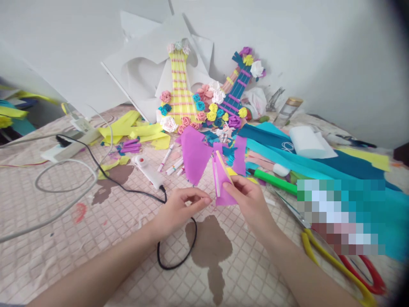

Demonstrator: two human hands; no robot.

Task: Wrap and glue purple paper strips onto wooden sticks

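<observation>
At the frame's centre the right hand (pixel 247 198) pinches a purple sheet of crepe-like material (pixel 225 197) and a narrow pale-yellow strip (pixel 224 165), the strip's long axis slanting up and left, while the left hand (pixel 182 209) curls just beside the sheet, fingertips drawn together, its grip unclear. The lattice-patterned desk (pixel 121 221) spreads between the forearms, a thin black cable (pixel 172 269) looping at lower centre and yellow-and-red-handled scissors (pixel 307 234) edging the lower right.
</observation>
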